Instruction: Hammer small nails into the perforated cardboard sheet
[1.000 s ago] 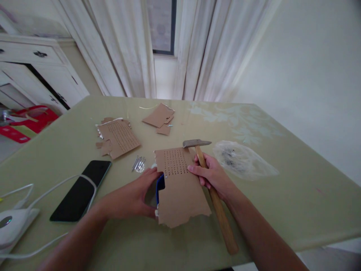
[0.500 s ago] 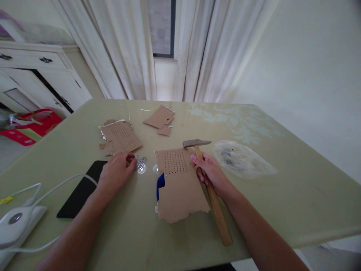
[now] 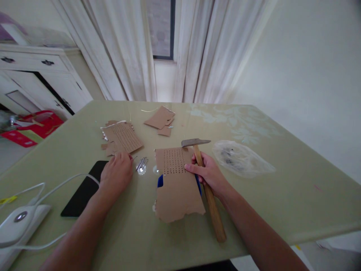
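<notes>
"Wrapped round the handle of the hammer (image 3: 212,205), were they, those right fingers?"

"Yes. The right hand (image 3: 208,172) had it near the head, with the thumb reaching over the edge of the card (image 3: 180,197)."

"And the left hand (image 3: 117,171)?"

"Its fingertips looked pinched together on one nail (image 3: 135,157), though only a thin end of it showed. It was just beside the loose nails (image 3: 141,164) and well apart from the card."

"Where was the card, exactly?"

"Mid-table, in front of the person, over something blue (image 3: 160,181) that peeped out at both sides. I couldn't tell what that was."

"How far along was the work?"

"Partway, I'd judge. Neat rows of holes (image 3: 175,160) filled much of the card's far half. The near half was plain, down to its torn edge. If that half was meant for holes too, plenty was left."

"Anything finished?"

"Perhaps the pierced card (image 3: 124,136) at the far left; it bore similar rows over most of what showed. The scraps (image 3: 160,117) beyond looked unpierced."

"So no blow at that instant?"

"No. The nail was off the card, and the hammer's head lay by its far edge."
</notes>
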The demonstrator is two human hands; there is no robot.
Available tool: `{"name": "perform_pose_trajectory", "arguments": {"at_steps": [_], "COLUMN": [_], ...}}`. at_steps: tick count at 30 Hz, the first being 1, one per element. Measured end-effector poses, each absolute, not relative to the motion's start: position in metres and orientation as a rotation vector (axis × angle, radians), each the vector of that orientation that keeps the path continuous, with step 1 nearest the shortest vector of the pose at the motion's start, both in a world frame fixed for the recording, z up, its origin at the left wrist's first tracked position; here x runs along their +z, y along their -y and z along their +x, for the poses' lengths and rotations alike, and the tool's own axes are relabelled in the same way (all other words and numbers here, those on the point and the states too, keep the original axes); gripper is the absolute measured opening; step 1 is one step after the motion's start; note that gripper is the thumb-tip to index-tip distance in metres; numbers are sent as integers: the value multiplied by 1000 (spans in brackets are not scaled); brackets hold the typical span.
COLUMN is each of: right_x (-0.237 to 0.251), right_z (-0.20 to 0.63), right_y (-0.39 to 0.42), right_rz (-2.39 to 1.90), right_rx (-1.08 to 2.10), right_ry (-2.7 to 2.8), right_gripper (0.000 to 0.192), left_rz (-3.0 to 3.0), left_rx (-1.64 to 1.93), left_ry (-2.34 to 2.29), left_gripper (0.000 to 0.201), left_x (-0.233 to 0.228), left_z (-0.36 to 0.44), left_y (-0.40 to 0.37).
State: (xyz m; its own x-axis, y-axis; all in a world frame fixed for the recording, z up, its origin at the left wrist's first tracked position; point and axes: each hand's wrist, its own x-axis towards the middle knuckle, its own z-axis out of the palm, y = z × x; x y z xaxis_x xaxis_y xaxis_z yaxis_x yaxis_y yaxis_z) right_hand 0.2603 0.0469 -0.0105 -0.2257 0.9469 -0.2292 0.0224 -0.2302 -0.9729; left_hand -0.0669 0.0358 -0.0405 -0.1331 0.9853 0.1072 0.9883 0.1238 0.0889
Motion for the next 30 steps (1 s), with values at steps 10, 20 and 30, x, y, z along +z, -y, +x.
{"name": "perform_pose_trajectory", "arguments": {"at_steps": [10, 20, 30], "right_x": [-14, -16, -17], "right_z": [257, 258, 259], "right_y": [-47, -48, -47], "right_rz": [-1256, -1253, -1236], "right_rx": [1559, 1589, 1602], "right_ry": [1242, 1249, 1272], "right_gripper": [54, 52, 50], "left_rz": [-2415, -2620, -2610], "left_rx": [-1847, -1867, -1784], "left_ry": [2060, 1940, 1758], "left_gripper": [25, 18, 9], "left_x": [-11, -7, -7], "left_z": [-14, -3, 1], "left_y": [-11, -2, -1]}}
